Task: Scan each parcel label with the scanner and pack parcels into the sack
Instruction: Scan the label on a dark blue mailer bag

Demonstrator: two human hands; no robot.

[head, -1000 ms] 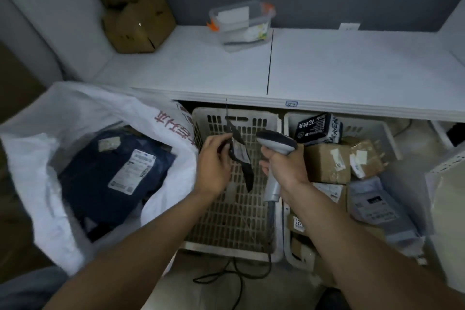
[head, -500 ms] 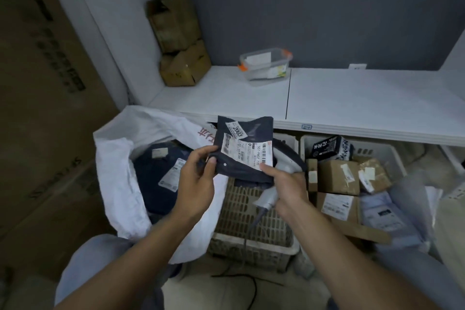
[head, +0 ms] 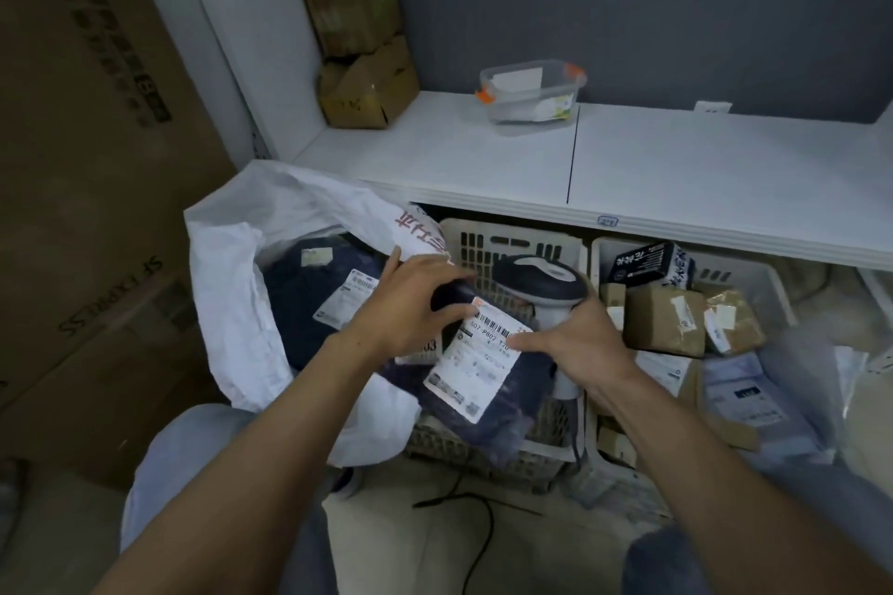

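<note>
The left hand (head: 410,304) is grasping the upper edge of a dark blue parcel (head: 524,389) at the centre of the frame, fingers curled over it. The parcel is hanging tilted above a white slotted basket (head: 483,242), just right of the sack's mouth, with its white label (head: 471,365) facing the camera. The right hand (head: 580,343) is gripping the handle of the scanner (head: 536,278) while one extended finger is touching the right edge of the label. The scanner head is sitting just above the parcel.

The white sack (head: 227,304) is standing open at centre left and is containing another dark parcel (head: 299,304). A second basket (head: 754,266) at right is holding brown boxes (head: 664,319). A clear container (head: 531,92) is resting on the white desk (head: 676,169) above.
</note>
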